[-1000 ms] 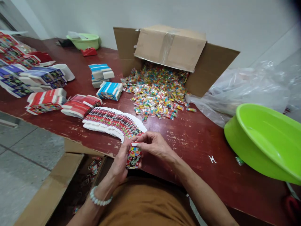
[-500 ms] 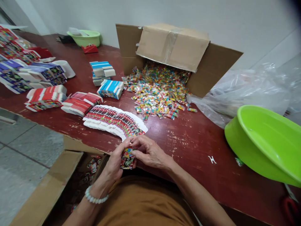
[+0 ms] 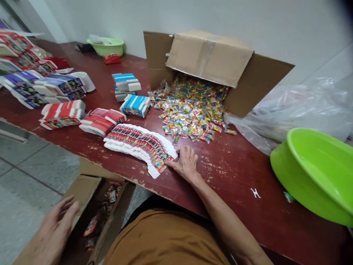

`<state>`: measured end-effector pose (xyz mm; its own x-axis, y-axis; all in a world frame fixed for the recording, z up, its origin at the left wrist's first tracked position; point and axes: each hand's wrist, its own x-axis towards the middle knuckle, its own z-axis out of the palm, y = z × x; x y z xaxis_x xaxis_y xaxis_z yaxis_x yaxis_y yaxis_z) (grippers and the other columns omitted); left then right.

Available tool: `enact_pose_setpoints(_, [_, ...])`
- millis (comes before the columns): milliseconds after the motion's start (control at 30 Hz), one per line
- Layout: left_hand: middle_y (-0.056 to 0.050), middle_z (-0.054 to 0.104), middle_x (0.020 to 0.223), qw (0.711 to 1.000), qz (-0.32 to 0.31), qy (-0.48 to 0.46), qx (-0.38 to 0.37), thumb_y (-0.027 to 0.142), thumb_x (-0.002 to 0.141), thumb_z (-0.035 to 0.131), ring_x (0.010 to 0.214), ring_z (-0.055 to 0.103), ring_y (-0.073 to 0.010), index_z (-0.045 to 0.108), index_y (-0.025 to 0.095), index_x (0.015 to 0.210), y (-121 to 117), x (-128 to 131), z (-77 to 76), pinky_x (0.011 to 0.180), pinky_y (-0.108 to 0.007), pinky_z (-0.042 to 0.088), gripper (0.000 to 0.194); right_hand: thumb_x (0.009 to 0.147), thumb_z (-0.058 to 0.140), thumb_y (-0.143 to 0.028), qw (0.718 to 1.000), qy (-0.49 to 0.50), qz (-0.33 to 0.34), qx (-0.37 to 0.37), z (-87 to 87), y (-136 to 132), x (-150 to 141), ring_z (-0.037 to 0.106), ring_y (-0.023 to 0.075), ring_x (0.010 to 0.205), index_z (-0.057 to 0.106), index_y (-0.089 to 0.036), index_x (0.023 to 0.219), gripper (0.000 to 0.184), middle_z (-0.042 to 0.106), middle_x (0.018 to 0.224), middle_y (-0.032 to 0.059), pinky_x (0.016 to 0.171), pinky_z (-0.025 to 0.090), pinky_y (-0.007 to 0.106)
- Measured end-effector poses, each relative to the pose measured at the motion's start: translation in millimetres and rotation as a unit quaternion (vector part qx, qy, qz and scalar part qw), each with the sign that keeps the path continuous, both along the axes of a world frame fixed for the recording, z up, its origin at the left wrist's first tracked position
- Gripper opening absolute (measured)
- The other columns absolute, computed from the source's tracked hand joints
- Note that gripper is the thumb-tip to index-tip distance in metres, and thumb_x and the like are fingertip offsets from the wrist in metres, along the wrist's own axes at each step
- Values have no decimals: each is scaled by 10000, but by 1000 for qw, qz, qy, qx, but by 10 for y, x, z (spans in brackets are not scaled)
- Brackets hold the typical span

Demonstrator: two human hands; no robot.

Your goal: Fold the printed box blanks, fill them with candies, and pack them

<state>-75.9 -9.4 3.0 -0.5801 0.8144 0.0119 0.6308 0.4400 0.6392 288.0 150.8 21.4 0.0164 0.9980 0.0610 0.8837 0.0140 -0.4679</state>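
Observation:
My right hand (image 3: 186, 163) is at the near right end of a fanned row of flat printed cartons (image 3: 138, 141), red and white. Its thumb presses on the end carton (image 3: 160, 165) and its curled fingers sit at that carton's right edge. At the lower left, my left hand (image 3: 53, 228) is over the side of an open cardboard box (image 3: 79, 198), fingers stretched and somewhat blurred, with nothing visible in them. Small filled red packs (image 3: 91, 225) lie inside that box, below table level.
Wrapped candies (image 3: 190, 114) spill from a tipped cardboard box (image 3: 209, 55) at the back. Bundled red cartons (image 3: 103, 121), blue cartons (image 3: 135, 105) and purple cartons (image 3: 59, 85) stand leftward. A green basin (image 3: 309, 176) and clear plastic (image 3: 309, 99) are on the right.
The small printed carton that both hands held is no longer in them. My left hand has moved down-left to the floor box; my right has moved up-right to the fanned cartons.

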Motion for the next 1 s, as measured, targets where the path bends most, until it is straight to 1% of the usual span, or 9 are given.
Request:
enact_pose_setpoints(100, [-117, 696, 1136, 996, -58, -19, 58, 605, 757, 570, 1105, 648, -383, 625, 218, 1139, 346, 565, 168, 1005, -565, 494, 546, 753, 736, -511, 989, 148, -30, -8, -28, 15, 20, 543, 293, 996, 625, -197, 895, 362, 639, 970, 78, 865, 385, 423])
enact_pose_setpoints(233, [-124, 674, 1253, 969, -194, -20, 153, 487, 812, 600, 1175, 612, -320, 629, 208, 1230, 878, 1336, 474, 1069, -487, 437, 504, 764, 684, -510, 935, 351, -10, -51, 55, 64, 148, 569, 195, 750, 596, -199, 765, 323, 626, 741, 8, 766, 434, 346])
enact_pose_setpoints(333, [-122, 694, 1247, 935, -284, -191, 92, 486, 806, 659, 1165, 620, -319, 651, 210, 1220, 1067, 1668, 702, 1037, -455, 450, 498, 748, 696, -548, 903, 420, 56, -72, 262, -1, 265, 582, 159, 698, 626, -186, 805, 372, 655, 756, 3, 709, 460, 298])
enact_pose_setpoints(400, [-120, 743, 1140, 849, -366, -381, -26, 500, 802, 684, 1049, 676, -307, 686, 199, 1150, 1065, 1804, 800, 945, -420, 500, 461, 749, 730, -539, 857, 483, 140, -112, 429, -90, 323, 592, 152, 711, 659, -185, 828, 369, 672, 782, 5, 723, 472, 294])
enact_pose_setpoints(500, [-107, 767, 882, 658, -415, -603, -178, 485, 727, 768, 795, 722, -274, 702, 171, 1051, 931, 1967, 817, 768, -380, 539, 456, 804, 728, -516, 814, 513, 219, -163, 608, -216, 350, 602, 151, 744, 691, -198, 877, 329, 683, 823, 10, 743, 484, 295])
enact_pose_setpoints(567, [-70, 732, 762, 598, -388, -673, -196, 452, 708, 797, 662, 710, -232, 698, 164, 1031, 821, 2054, 763, 685, -346, 535, 444, 819, 719, -527, 808, 516, 230, -169, 640, -264, 328, 601, 150, 755, 690, -198, 890, 338, 679, 832, 13, 747, 487, 294])
enact_pose_setpoints(633, [-47, 707, 709, 610, -359, -687, -166, 424, 714, 800, 596, 695, -199, 699, 160, 995, 741, 2107, 704, 638, -313, 527, 398, 815, 719, -545, 803, 525, 225, -170, 619, -285, 291, 595, 147, 745, 684, -198, 906, 361, 671, 826, 12, 734, 486, 289])
enact_pose_setpoints(867, [-23, 683, 571, 720, -341, -597, -92, 358, 753, 784, 453, 644, -155, 685, 142, 797, 757, 2137, 710, 537, -270, 526, 242, 851, 724, -446, 769, 587, 203, -153, 566, -360, 238, 641, 153, 939, 643, -239, 1173, 392, 680, 1052, 25, 881, 504, 296])
enact_pose_setpoints(1000, [-25, 693, 601, 740, -282, -607, -66, 398, 744, 806, 447, 631, -163, 691, 144, 865, 835, 2207, 696, 482, -288, 545, 304, 833, 731, -467, 732, 607, 202, -235, 520, -460, 210, 614, 129, 588, 602, -200, 1193, 467, 663, 794, 2, 594, 526, 279])
